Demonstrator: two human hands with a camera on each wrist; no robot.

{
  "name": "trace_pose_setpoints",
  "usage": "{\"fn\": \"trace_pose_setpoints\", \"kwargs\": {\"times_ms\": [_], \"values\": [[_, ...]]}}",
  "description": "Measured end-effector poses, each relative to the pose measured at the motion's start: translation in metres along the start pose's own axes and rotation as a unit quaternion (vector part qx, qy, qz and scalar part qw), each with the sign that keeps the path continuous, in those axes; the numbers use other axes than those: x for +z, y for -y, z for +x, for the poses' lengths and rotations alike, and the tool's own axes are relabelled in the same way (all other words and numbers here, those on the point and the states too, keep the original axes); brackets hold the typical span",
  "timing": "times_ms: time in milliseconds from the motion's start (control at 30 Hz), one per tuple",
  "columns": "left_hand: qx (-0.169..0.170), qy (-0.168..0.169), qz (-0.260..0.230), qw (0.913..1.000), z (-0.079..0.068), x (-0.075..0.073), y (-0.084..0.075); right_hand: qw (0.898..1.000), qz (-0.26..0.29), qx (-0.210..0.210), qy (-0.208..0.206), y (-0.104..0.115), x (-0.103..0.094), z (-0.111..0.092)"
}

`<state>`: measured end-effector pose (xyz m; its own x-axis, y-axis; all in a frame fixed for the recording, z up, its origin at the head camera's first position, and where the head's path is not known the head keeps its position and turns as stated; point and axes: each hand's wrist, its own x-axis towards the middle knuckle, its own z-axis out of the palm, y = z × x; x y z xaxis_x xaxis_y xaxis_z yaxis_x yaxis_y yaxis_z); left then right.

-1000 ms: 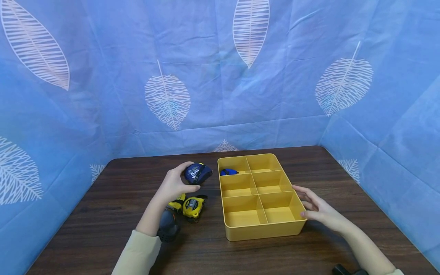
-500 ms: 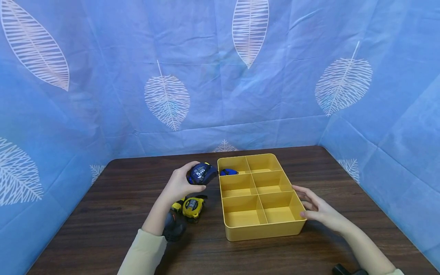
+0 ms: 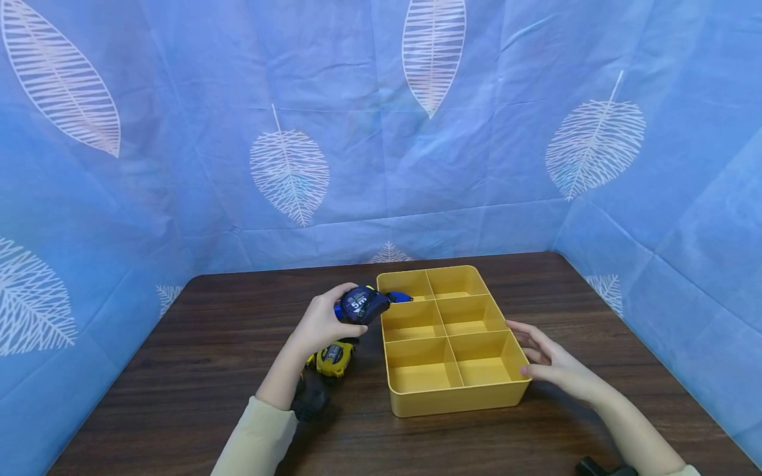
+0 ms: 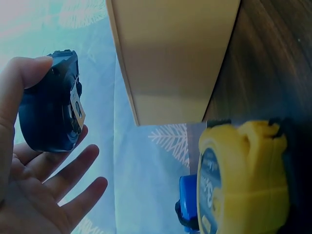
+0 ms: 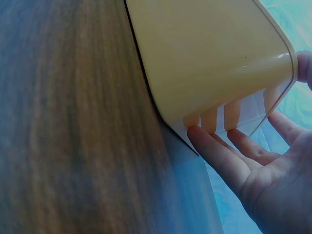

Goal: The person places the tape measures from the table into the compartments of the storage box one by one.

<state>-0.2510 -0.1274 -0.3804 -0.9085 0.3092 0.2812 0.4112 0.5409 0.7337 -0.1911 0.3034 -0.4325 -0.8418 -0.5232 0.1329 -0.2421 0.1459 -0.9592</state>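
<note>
My left hand (image 3: pixel 321 320) holds a dark blue tape measure (image 3: pixel 362 304) marked 5m between thumb and fingers. It is raised beside the far left of a yellow divided box (image 3: pixel 455 396). In the left wrist view the dark tape measure (image 4: pixel 48 109) hangs apart from the box wall (image 4: pixel 170 58). A small bright blue tape measure (image 3: pixel 400 297) lies in the box's far left compartment. My right hand (image 3: pixel 553 363) rests against the box's right side, fingertips on the outer wall and thumb at the rim (image 5: pixel 294 68).
Left of the box lie a yellow tape measure (image 3: pixel 332 359) and a dark one (image 3: pixel 309 395), partly behind my left arm. A blue item (image 4: pixel 188 202) sits beyond the yellow one. A black object (image 3: pixel 601 468) lies at the table's front edge. Blue leaf-print cloth (image 3: pixel 381 165) surrounds the table.
My left hand has carried the dark blue tape measure rightward, toward the box's far left corner. My right hand and the box have stayed put.
</note>
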Motion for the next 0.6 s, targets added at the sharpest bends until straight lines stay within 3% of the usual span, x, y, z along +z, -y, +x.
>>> {"fn": "trace_pose_setpoints", "kwargs": {"times_ms": [433,600], "values": [[0.019,0.011,-0.002,0.9998,0.003,0.012,-0.003,1.0,0.0,0.006,-0.002,0.0,-0.001,0.0],[0.012,0.013,-0.004,0.9998,0.003,0.016,-0.006,1.0,0.0,0.005,-0.002,0.0,-0.001,0.0]]}}
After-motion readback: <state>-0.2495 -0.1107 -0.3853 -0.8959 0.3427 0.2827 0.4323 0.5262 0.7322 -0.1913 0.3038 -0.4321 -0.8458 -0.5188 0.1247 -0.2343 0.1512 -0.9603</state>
